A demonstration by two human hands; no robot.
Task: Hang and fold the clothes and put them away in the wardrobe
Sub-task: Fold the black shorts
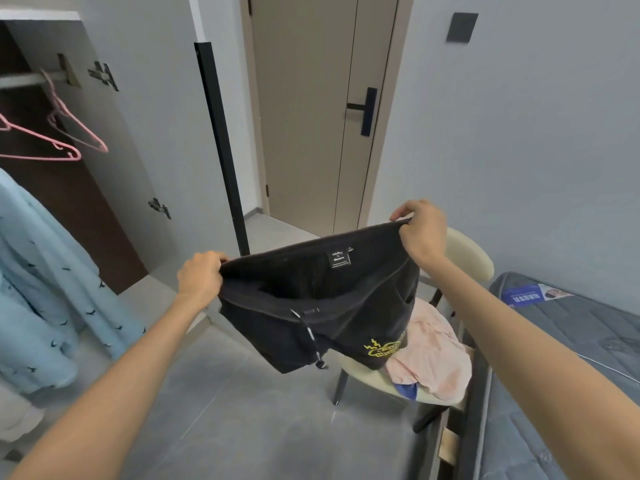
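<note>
I hold a pair of black shorts with a yellow print and a drawstring up in the air by the waistband. My left hand grips its left end and my right hand grips its right end, stretching the waistband open. Below the shorts a pink garment and a bit of blue cloth lie on a cream chair. The open wardrobe is at the left, with two empty pink hangers on its rail and a light blue patterned garment hanging lower down.
The wardrobe door stands open with a black edge toward the room. A beige room door is shut straight ahead. A grey mattress lies at the right, close to the chair. Grey tiled floor stretches beneath my arms.
</note>
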